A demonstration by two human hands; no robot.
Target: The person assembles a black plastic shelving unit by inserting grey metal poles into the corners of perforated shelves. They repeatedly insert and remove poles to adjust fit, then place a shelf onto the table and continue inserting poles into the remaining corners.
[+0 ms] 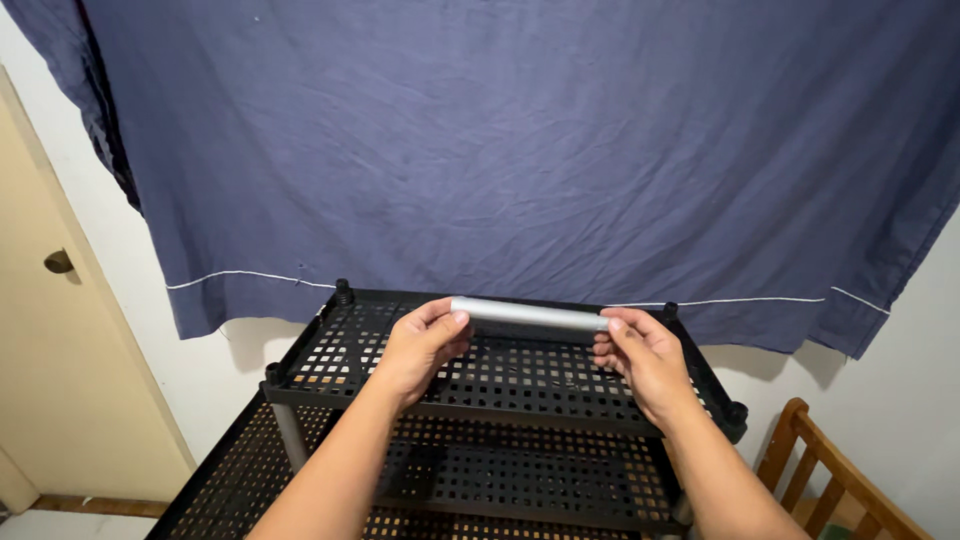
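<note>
While both hands grip one grey tube above a black rack, the entries run as follows.

Held item: grey metal tube, lying level, crosswise to the view, above the rear half of the top shelf.
Left hand: closed on the tube's left end, thumb on top, fingers curled beneath.
Right hand: pinching the tube's right end, fingertips wrapped over it.
Top shelf: black perforated plastic panel, square holes in rows; it sits directly under the tube, which appears held clear of it.
Corner sockets: round black sockets at the shelf corners, one at rear left, one at rear right, both without a tube in them.
Lower shelf: same black perforated panel; a grey upright tube joins the tiers at front left.
Step in hand, as judged: tube held level between both hands, not seated in any socket.
Next move, as judged: seating would call for turning the tube upright and lining its end with a corner socket.
Backdrop: dark blue cloth with a thin white piping line, hung across the wall.
Surroundings: cream door with knob at left; wooden chair at lower right.
Packages, labels, signs: none visible.
</note>
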